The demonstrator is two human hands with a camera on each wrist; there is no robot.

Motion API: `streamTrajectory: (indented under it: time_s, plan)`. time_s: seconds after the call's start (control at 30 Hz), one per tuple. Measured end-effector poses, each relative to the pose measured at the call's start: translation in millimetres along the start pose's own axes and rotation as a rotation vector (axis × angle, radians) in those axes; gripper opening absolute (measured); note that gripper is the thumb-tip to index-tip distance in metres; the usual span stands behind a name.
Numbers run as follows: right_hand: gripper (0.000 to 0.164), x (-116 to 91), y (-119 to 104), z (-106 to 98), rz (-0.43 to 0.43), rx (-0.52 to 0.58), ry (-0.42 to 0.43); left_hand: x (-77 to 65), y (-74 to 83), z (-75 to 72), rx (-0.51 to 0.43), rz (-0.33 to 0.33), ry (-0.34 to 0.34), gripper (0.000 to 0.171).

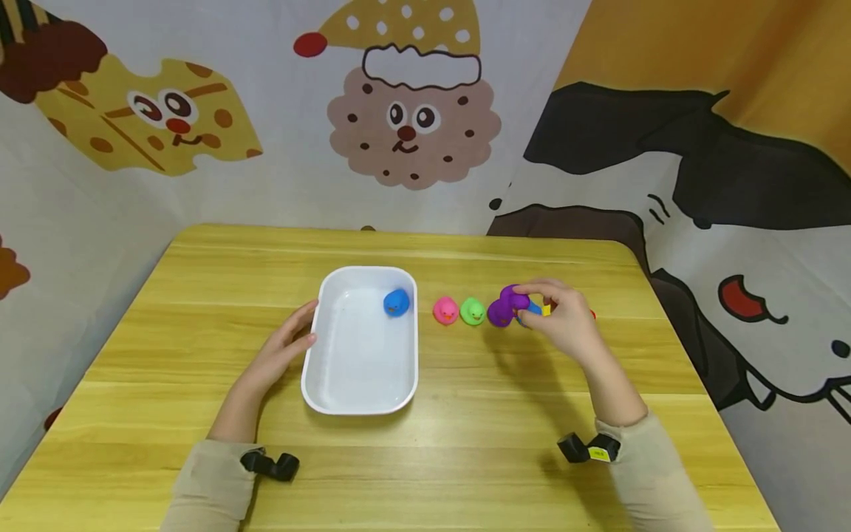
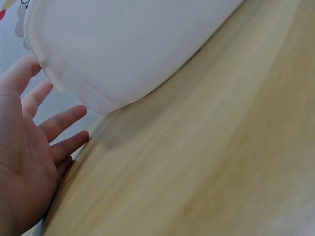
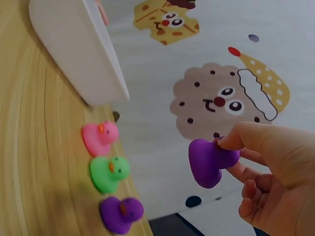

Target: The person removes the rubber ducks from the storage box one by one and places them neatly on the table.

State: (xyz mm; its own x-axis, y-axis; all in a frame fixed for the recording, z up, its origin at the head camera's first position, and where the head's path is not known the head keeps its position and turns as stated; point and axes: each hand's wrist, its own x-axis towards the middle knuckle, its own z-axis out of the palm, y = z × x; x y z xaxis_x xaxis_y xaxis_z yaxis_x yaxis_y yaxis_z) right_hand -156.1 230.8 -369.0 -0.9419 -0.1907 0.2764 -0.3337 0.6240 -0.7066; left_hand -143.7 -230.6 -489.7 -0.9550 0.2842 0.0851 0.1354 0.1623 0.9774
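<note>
My left hand (image 1: 278, 356) touches the left side of a white tray (image 1: 312, 384), its fingers extended and spread in the left wrist view. Inside the tray, near its upper right corner, sits a blue rubber duck (image 1: 396, 303). My right hand (image 1: 566, 322) pinches a purple rubber duck (image 3: 209, 162) by the head, raised off the table. Below it another purple duck (image 3: 120, 215) stands on the table. A green duck (image 1: 473, 311) and a pink duck (image 1: 445, 310) continue that row toward the tray.
Partly hidden by my right hand, blue and yellow things (image 1: 547, 309) stand on the table, and a bit of red (image 1: 593, 314) shows past the hand. The wooden table (image 1: 465, 458) ends at a printed cloth (image 1: 266, 199) behind.
</note>
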Motion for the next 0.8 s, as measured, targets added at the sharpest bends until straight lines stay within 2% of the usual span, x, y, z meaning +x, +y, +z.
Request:
streamTrajectory:
  time_s: [0.2,0.47,0.8]
  plan:
    - [0.029,0.4,14.1,-13.2,-0.017,-0.059,0.015,1.2,-0.5,0.2,0.009,-0.001,-0.001,0.057]
    - [0.028,1.1,33.8,-35.8,-0.015,-0.135,-0.010,1.7,-0.5,0.3,0.001,-0.012,-0.006,0.058]
    - [0.028,1.9,52.9,-55.1,0.033,-0.149,-0.034,0.7,1.3,0.3,0.006,0.000,-0.005,0.058]
